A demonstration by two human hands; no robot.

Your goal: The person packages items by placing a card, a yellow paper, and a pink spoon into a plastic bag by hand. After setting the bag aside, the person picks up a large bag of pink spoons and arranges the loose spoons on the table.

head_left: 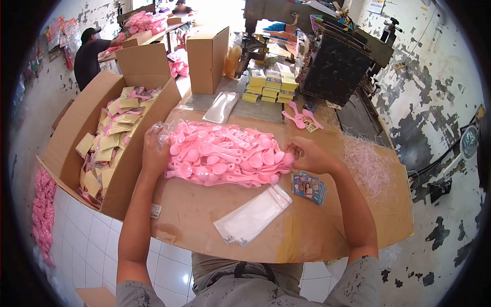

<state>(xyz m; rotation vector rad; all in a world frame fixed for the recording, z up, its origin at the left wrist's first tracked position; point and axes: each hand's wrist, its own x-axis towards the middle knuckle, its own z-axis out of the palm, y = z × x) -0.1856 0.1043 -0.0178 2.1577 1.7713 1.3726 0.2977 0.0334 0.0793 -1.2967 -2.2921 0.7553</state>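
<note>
A clear plastic bag of pink spoons (225,156) lies on the cardboard-covered table in front of me. My left hand (155,152) is closed on the crumpled plastic at the bag's left end. At the right end, my right hand (308,154) has its fingers pinched together at the bag's edge beside the spoons. Nearer to me lie flat clear plastic sleeves (253,215). A small fanned stack of printed cards (309,188) sits just below my right hand.
An open carton (138,169) filled with packed pink pieces and yellowish cards stands at the left. Behind the bag are more clear sleeves (221,107), yellow card stacks (271,84), loose pink spoons (302,117) and a dark machine (335,66). A person (88,60) works at the back left.
</note>
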